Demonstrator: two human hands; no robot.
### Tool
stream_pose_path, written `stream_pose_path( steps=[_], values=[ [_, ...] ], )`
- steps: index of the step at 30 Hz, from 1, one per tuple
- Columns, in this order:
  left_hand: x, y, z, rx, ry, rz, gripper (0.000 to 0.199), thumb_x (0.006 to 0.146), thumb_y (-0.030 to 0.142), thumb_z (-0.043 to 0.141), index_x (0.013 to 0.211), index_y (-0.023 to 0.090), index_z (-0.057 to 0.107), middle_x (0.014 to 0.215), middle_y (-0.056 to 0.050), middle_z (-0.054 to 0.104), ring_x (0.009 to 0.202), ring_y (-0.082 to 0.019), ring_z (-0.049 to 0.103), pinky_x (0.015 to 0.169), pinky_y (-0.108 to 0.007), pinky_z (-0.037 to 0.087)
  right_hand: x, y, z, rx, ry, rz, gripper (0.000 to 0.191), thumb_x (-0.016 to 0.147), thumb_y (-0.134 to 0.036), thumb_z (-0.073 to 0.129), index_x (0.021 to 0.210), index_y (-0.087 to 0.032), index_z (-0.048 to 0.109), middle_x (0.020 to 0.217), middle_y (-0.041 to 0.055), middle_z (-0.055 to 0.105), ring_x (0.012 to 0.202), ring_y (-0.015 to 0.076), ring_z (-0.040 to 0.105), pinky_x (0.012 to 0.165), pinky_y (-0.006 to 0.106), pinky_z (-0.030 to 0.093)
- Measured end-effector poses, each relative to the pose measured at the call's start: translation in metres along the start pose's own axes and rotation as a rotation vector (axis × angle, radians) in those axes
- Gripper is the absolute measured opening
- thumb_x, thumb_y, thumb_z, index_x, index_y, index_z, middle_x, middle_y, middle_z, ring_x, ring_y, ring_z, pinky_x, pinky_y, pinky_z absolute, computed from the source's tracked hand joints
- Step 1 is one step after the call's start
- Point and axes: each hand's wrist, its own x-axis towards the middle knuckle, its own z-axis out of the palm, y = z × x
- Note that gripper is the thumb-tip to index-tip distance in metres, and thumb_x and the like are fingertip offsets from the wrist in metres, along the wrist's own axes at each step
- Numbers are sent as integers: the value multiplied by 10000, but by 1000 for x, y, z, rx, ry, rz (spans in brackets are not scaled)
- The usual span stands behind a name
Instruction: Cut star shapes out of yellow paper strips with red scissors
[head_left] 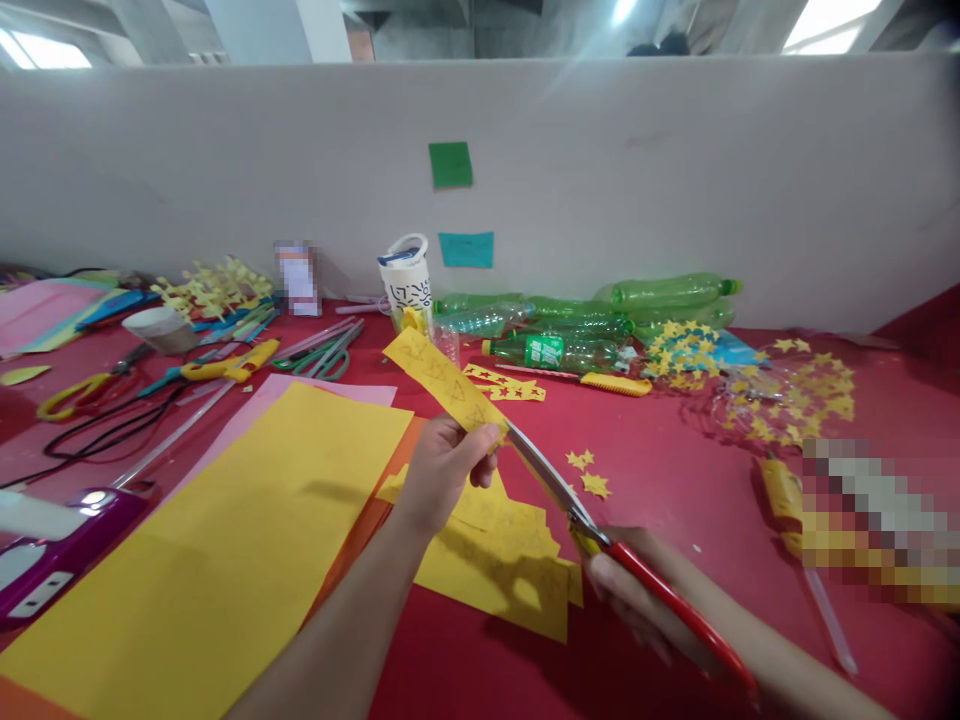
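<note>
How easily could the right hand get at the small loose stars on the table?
Probably yes: the stars lie just beyond the right hand, apparently with nothing on them. It holds scissors, though, which it would likely have to put down first.

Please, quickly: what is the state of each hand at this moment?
Left hand: closed, holding a yellow paper strip with drawn star outlines.
Right hand: holding long metal scissors with red handles; finger closure partly hidden.
</note>
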Motion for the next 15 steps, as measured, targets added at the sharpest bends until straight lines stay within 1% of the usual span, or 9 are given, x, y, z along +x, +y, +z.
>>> stream_pose_path(
  steps=[3, 6, 9, 12, 15],
  values=[
    [0, 1, -2, -29, -14, -6, 214, 809, 228, 583, 610, 151, 570, 482, 40, 540, 406, -58, 472, 409, -180, 349, 0, 0, 1, 1, 22, 38, 519, 874, -680, 371, 676, -202, 418, 478, -69, 416, 345, 61, 356, 356, 200, 255],
    [-1, 2, -1, -43, -29, 3, 262, 826, 244, 577, 585, 142, 568, 481, 30, 546, 409, -57, 476, 416, -182, 358, 0, 2, 3, 15, 36, 58, 503, 873, -667, 384, 674, -205, 413, 470, -71, 421, 334, 62, 360, 349, 204, 245],
    [-2, 1, 2, -55, -83, -12, 288, 841, 276, 577, 592, 132, 587, 490, 19, 555, 416, -61, 488, 429, -189, 373, -1, 8, 4, 8, 63, 57, 493, 876, -654, 389, 672, -206, 415, 445, -73, 425, 333, 68, 362, 353, 208, 241],
    [-2, 0, 4, -74, -128, -52, 246, 837, 290, 598, 650, 132, 620, 514, 18, 570, 414, -65, 498, 420, -190, 378, -1, 12, 4, 6, 101, 87, 476, 896, -626, 387, 664, -210, 405, 431, -79, 417, 333, 67, 360, 357, 205, 237],
    [-1, 0, 4, -102, -82, -34, 208, 850, 274, 588, 694, 142, 627, 508, 28, 562, 408, -59, 488, 411, -180, 366, 0, 12, 4, 3, 93, 82, 484, 887, -640, 391, 659, -213, 397, 442, -79, 416, 327, 63, 360, 346, 200, 231]
  ],
)
